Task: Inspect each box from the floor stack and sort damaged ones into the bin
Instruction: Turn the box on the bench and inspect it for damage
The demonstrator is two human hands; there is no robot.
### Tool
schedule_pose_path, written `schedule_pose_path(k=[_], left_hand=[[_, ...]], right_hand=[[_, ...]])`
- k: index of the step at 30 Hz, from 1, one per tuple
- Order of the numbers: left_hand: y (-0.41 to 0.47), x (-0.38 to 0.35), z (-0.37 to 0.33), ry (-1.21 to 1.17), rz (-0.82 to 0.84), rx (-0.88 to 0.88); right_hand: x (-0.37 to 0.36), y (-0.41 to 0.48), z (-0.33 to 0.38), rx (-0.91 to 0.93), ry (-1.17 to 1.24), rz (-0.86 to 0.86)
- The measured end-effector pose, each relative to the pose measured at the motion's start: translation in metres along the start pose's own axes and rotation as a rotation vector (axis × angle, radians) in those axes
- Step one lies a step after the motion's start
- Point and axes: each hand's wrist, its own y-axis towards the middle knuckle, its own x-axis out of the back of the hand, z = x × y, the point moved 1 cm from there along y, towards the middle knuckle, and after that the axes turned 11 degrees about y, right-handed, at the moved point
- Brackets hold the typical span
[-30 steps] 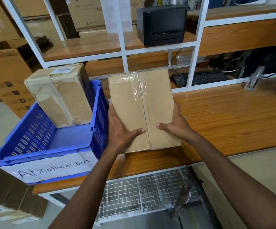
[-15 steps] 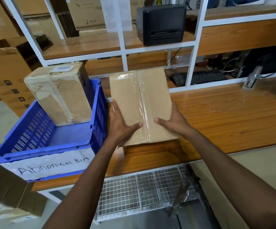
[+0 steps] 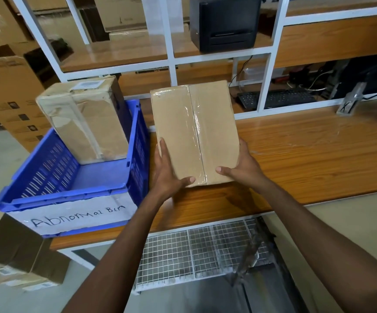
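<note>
Two hands hold a brown box beside a blue bin that holds one taped box.

The blue bin (image 3: 137, 141), at centre left on the wooden bench (image 3: 318, 154) and labelled "Abnormal Bin" on its near wall, holds a single taped box (image 3: 85, 123) standing upright against its far wall, with wrinkled tape and a label on top. Just right of the bin, in mid-frame over the bench, is the brown box (image 3: 194, 132). Its broad face is up, and its long axis and clear tape seam run from the lower frame toward the shelves above. The left hand (image 3: 167, 175) grips its near left corner and the right hand (image 3: 244, 168) its near right corner, thumbs on top. Whether the box touches the bench cannot be told.
</note>
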Motion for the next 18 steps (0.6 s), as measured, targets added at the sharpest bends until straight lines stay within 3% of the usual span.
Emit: schedule_pose_path(k=[8, 18], left_hand=[[-0.012, 0.006, 0.014, -0.031, 0.105, -0.086], [-0.003, 0.060, -0.031, -0.015, -0.143, -0.102]], right_hand=[[0.007, -0.015, -0.003, 0.037, -0.013, 0.115], [0.021, -0.023, 0.052, 0.161, 0.112, 0.001]])
